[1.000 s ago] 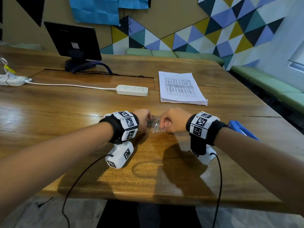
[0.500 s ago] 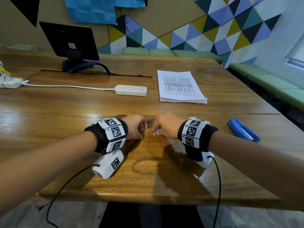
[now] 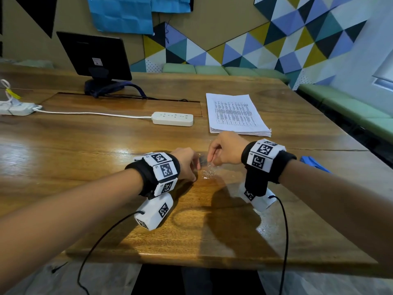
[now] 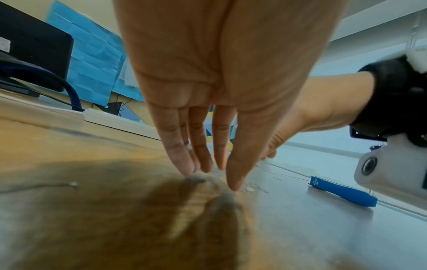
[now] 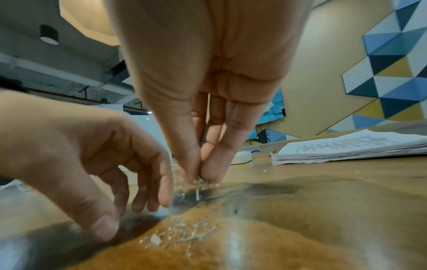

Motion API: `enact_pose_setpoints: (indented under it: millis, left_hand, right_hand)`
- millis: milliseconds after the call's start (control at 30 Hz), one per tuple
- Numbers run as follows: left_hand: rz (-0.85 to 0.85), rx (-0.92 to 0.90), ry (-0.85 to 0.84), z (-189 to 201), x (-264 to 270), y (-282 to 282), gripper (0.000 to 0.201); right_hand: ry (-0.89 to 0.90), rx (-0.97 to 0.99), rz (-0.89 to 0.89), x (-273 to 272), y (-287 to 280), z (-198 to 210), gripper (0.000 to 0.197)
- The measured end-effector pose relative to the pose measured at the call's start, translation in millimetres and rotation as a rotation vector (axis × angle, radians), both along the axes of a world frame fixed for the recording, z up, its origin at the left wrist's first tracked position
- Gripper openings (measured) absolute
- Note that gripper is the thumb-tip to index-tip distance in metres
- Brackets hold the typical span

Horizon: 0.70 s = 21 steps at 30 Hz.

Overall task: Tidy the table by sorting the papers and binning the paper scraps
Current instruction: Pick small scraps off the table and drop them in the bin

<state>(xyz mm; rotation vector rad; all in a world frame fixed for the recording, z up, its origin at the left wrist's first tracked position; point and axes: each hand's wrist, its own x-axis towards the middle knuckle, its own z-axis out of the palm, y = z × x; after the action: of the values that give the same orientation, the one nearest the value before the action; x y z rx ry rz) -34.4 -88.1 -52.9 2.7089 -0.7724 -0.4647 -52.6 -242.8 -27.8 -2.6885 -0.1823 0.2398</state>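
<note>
Scraps (image 3: 207, 173) are lying in a small glinting heap on the table (image 3: 85, 150), right between the two hands; whether they are paper or metal bits is too small to tell. Right hand (image 3: 225, 149) is pinching a few of them off the heap, thumb and fingertips (image 5: 213, 169) pressed together and pointing down. Left hand (image 3: 185, 165) is resting just beside the heap, fingers (image 4: 182, 160) relaxed and nearly straight, tips touching the wood, gripping nothing. Papers (image 3: 236, 113) are sitting in a neat stack just beyond the right hand. Blue stapler remover (image 4: 342, 191) is lying near the right wrist. Power strip (image 3: 172, 118) is lying left of the stack, farther back a monitor (image 3: 93, 54) is standing.
</note>
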Motion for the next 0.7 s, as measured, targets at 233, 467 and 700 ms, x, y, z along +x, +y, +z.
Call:
enact_pose_setpoints:
  millis: [233, 467, 700]
  left_hand:
    - [-0.003, -0.015, 0.005, -4, 6, -26, 0.023]
    - [0.030, -0.126, 0.059, 0, 8, -37, 0.039]
    - [-0.154, 0.013, -0.028, -7, 2, -38, 0.050]
  right_hand:
    - [-0.001, 0.011, -0.043, -1, -13, 5, 0.020]
    - [-0.002, -0.010, -0.066, -2, -26, 3, 0.015]
    - [-0.003, -0.012, -0.120, -3, -36, 0, 0.013]
